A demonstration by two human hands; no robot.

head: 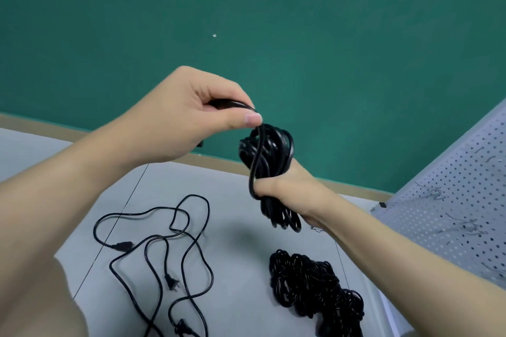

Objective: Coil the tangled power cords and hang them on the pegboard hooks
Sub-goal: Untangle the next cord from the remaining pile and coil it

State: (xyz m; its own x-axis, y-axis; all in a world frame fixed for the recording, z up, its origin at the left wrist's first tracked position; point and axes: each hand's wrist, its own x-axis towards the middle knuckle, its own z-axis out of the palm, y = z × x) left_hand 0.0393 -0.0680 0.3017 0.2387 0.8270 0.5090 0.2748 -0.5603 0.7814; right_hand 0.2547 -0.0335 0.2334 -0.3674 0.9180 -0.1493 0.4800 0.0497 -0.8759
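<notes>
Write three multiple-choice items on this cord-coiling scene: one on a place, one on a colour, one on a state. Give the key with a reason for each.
1. Where does the pegboard stand?
A. at the right edge of the table
B. flat on the table's left side
C. on the green wall, centre

2. What colour is the coiled cord?
A. white
B. black
C. orange

3. What is the left hand doing?
A. lying flat on the table
B. hanging idle, holding nothing
C. pinching a strand of the cord above the coil

Key:
1 A: the perforated grey board with wire hooks rises at the right of the table.
2 B: the coil, like the loose cords and the bundled pile on the table, is black.
3 C: thumb and fingers close on a strand, while the right hand grips the coil's middle.
</notes>
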